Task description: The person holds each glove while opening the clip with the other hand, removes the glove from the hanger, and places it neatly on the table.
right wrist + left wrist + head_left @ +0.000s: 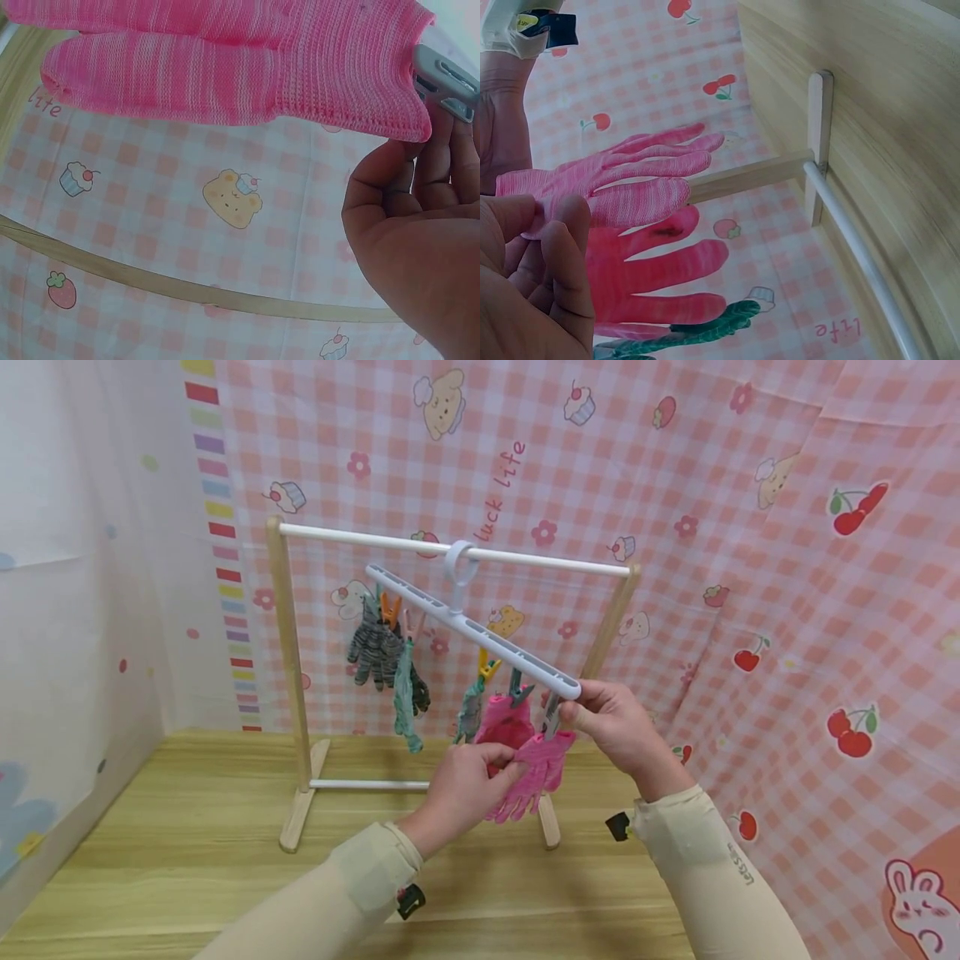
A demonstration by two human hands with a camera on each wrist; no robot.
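Observation:
My left hand pinches the edge of a pink knitted glove. At the near end of a pale grey clip hanger, my right hand grips a grey clip whose jaws overlap the glove's cuff in the right wrist view. Beside it, a second pink glove hangs from a dark clip. Farther along hang a grey-green glove on a yellow clip, a teal glove on a pink clip, and a grey striped glove on an orange clip.
The hanger's ring goes round the white top bar of a wooden-legged rack. A lower white bar joins its feet on the wood-grain table. Behind and to the right hangs a pink checked cloth.

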